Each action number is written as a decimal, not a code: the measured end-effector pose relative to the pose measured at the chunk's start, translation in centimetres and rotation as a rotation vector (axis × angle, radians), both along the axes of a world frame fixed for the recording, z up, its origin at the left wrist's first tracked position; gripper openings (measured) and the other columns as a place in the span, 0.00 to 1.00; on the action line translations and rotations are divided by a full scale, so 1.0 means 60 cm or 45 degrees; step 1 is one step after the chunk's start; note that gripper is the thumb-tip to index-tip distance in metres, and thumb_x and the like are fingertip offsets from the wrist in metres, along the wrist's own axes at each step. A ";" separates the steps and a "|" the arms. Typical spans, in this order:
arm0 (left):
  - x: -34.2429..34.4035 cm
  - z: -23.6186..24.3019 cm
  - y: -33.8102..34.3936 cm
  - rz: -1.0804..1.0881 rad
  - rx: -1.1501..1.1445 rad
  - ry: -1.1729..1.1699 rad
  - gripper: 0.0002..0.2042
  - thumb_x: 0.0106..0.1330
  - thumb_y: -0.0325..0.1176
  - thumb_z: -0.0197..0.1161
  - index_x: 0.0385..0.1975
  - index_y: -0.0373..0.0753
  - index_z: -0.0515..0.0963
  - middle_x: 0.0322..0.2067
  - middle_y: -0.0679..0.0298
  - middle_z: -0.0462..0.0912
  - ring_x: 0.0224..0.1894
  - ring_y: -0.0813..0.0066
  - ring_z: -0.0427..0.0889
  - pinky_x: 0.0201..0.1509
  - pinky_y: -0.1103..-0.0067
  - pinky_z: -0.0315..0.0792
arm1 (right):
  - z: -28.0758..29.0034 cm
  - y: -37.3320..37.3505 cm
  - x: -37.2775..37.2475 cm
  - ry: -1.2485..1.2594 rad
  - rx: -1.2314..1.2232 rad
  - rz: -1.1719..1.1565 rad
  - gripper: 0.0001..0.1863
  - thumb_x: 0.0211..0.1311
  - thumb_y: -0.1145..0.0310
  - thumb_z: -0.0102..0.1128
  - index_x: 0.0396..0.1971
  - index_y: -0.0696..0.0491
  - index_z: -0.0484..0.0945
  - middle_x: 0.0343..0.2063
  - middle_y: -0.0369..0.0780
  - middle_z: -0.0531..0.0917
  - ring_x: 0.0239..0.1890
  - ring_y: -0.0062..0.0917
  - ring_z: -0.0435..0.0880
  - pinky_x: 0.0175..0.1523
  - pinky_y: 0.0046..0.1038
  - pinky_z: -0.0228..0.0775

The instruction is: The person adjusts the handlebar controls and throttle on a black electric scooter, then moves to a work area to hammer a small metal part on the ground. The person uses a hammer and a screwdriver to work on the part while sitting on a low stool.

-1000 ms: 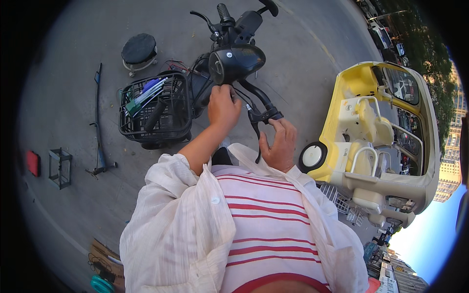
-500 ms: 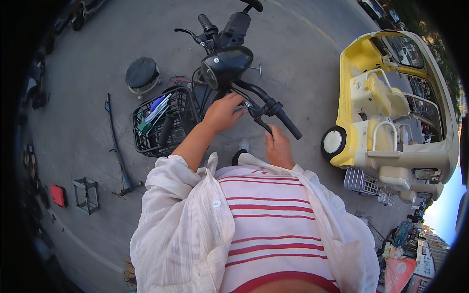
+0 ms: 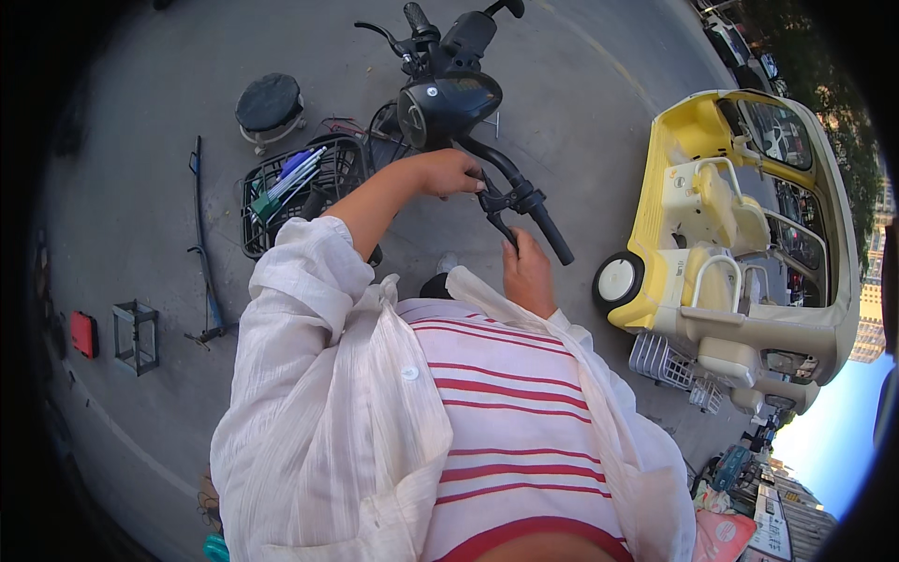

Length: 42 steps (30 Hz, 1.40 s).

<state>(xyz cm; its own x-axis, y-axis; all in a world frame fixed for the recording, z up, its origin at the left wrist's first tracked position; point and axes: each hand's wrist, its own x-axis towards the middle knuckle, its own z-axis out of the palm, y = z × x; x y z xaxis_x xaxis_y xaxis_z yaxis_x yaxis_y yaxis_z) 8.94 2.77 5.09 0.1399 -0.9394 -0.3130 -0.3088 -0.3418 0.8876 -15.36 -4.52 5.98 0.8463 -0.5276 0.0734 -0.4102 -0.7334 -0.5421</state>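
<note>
Working at scooter handlebar (image 3: 501,173): left hand (image 3: 448,173) curled on bar by headlight (image 3: 448,103); right hand (image 3: 526,272) below brake lever (image 3: 496,214), grip unclear. Next likely needs steadying bar.

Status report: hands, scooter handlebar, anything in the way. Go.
Left hand on the black scooter handlebar near the headlight. Right hand just under the brake lever. Wire basket alongside, not blocking.

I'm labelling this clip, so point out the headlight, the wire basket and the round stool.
Headlight (image 3: 449,108): head view, on its glossy black shell.
Wire basket (image 3: 257,229): head view, on the left side's mesh.
Round stool (image 3: 269,101): head view, on the middle of its dark seat.
</note>
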 end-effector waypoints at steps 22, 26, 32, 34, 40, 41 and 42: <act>0.008 -0.003 0.004 -0.062 -0.021 -0.107 0.21 0.68 0.50 0.50 0.31 0.38 0.82 0.30 0.58 0.79 0.28 0.67 0.79 0.33 0.73 0.75 | 0.048 0.009 0.043 0.258 0.990 -0.204 0.13 0.71 0.64 0.47 0.46 0.56 0.73 0.20 0.30 0.68 0.14 0.09 0.60 0.18 0.15 0.50; 0.014 -0.008 0.002 -0.004 -0.003 0.057 0.22 0.70 0.49 0.47 0.33 0.37 0.83 0.35 0.56 0.79 0.31 0.67 0.79 0.34 0.73 0.78 | 0.056 0.005 0.043 0.273 1.204 -0.217 0.13 0.71 0.64 0.46 0.48 0.56 0.71 0.21 0.30 0.66 0.14 0.09 0.58 0.18 0.15 0.50; 0.021 -0.014 0.003 -0.080 -0.010 0.054 0.18 0.69 0.44 0.51 0.47 0.37 0.79 0.36 0.58 0.77 0.31 0.68 0.78 0.35 0.74 0.79 | 0.062 0.006 0.044 0.266 1.276 -0.239 0.13 0.72 0.63 0.45 0.48 0.55 0.71 0.21 0.29 0.66 0.14 0.09 0.56 0.18 0.14 0.49; 0.023 -0.016 0.004 -0.094 -0.024 0.053 0.18 0.68 0.42 0.53 0.51 0.38 0.77 0.36 0.58 0.77 0.31 0.69 0.78 0.35 0.74 0.79 | 0.063 0.005 0.043 0.251 1.301 -0.243 0.13 0.72 0.63 0.46 0.48 0.55 0.71 0.21 0.29 0.66 0.14 0.08 0.56 0.18 0.14 0.48; 0.025 -0.028 -0.007 -0.094 0.003 0.104 0.18 0.67 0.42 0.55 0.51 0.37 0.77 0.33 0.60 0.77 0.31 0.71 0.78 0.33 0.74 0.79 | 0.059 0.002 0.040 0.236 1.317 -0.239 0.13 0.72 0.63 0.46 0.48 0.55 0.72 0.21 0.29 0.67 0.15 0.08 0.57 0.18 0.14 0.48; 0.023 -0.027 -0.007 -0.081 -0.003 0.107 0.18 0.67 0.42 0.55 0.50 0.37 0.77 0.32 0.60 0.76 0.30 0.71 0.78 0.33 0.74 0.79 | 0.058 0.002 0.040 0.236 1.305 -0.239 0.13 0.72 0.63 0.46 0.48 0.54 0.72 0.21 0.29 0.67 0.15 0.08 0.57 0.18 0.13 0.48; 0.023 -0.023 -0.008 -0.085 0.019 0.110 0.18 0.67 0.42 0.55 0.49 0.37 0.77 0.32 0.60 0.76 0.29 0.71 0.78 0.33 0.74 0.79 | 0.057 0.002 0.040 0.236 1.293 -0.239 0.13 0.71 0.63 0.46 0.48 0.54 0.72 0.21 0.28 0.66 0.15 0.08 0.56 0.18 0.13 0.47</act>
